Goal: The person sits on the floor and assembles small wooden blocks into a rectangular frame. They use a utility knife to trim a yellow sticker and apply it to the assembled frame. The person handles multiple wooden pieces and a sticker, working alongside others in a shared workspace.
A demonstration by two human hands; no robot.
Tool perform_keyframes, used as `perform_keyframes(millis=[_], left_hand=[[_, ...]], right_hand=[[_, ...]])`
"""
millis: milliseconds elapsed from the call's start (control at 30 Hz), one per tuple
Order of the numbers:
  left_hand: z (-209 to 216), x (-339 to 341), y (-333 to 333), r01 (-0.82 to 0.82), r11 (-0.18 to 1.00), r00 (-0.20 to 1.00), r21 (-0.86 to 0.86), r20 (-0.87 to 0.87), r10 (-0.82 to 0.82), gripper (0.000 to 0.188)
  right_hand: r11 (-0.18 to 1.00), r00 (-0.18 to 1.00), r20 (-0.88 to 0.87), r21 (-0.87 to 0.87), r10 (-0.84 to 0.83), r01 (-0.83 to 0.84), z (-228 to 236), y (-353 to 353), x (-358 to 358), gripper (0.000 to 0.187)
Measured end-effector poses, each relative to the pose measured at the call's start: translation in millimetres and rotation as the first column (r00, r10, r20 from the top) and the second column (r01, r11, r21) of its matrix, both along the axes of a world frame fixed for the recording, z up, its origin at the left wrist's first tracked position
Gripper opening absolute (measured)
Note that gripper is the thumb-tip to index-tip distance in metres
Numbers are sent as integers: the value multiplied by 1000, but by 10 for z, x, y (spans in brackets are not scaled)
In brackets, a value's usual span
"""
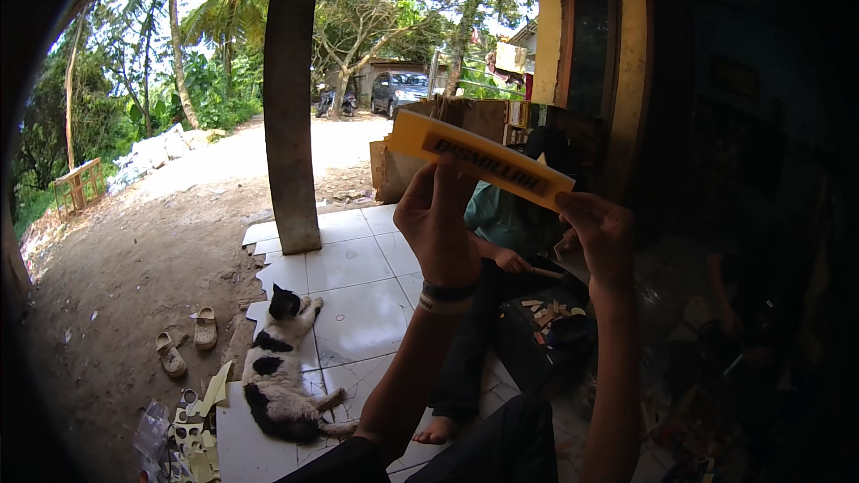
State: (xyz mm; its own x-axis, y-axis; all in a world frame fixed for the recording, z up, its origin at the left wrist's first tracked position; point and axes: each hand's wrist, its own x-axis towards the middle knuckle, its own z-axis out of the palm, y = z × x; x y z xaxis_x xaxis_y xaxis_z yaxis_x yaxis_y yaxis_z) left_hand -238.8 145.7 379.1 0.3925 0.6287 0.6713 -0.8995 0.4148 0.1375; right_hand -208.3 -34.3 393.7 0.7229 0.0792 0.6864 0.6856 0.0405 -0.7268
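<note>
Both my hands hold up a long, flat yellow strip (pixel 407 136) with dark lettering on a brown band, raised in front of me and sloping down to the right. My left hand (pixel 438 219) is closed on its lower edge near the middle, fingers partly hidden from this side. My right hand (pixel 595 237) pinches the right end between thumb and fingers. Dark bands circle my left wrist. Just behind the strip sits a person in a green shirt (pixel 488 215), one hand (pixel 512 261) at a thin light stick (pixel 546 273).
A black-and-white cat (pixel 282 353) lies on the white tiles (pixel 358 322). Clogs (pixel 206 329) rest on the dirt, near yellow cut-out scraps (pixel 192 438). Small wooden pieces (pixel 550 313) lie on a dark surface before the person. A pillar (pixel 293 107) stands at the porch edge.
</note>
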Motion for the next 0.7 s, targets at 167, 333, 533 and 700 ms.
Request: perform_keyframes(millis=[167,333,533,700], left_hand=[[-4,13,36,-19,999,1000,30,-6,19,28],[15,-36,17,-46,998,999,37,-2,46,28],[21,-57,11,-10,998,997,67,-78,16,30],[31,-54,-8,-17,998,997,55,-69,21,29]], right_hand=[[1000,1000,-7,11,9,-9,-5,23,18,27],[999,1000,-19,48,19,-18,-35,41,-22,25],[999,997,-71,1,-32,32,-1,2,-86,24],[999,1000,-29,35,-7,8,-23,-1,-111,26]])
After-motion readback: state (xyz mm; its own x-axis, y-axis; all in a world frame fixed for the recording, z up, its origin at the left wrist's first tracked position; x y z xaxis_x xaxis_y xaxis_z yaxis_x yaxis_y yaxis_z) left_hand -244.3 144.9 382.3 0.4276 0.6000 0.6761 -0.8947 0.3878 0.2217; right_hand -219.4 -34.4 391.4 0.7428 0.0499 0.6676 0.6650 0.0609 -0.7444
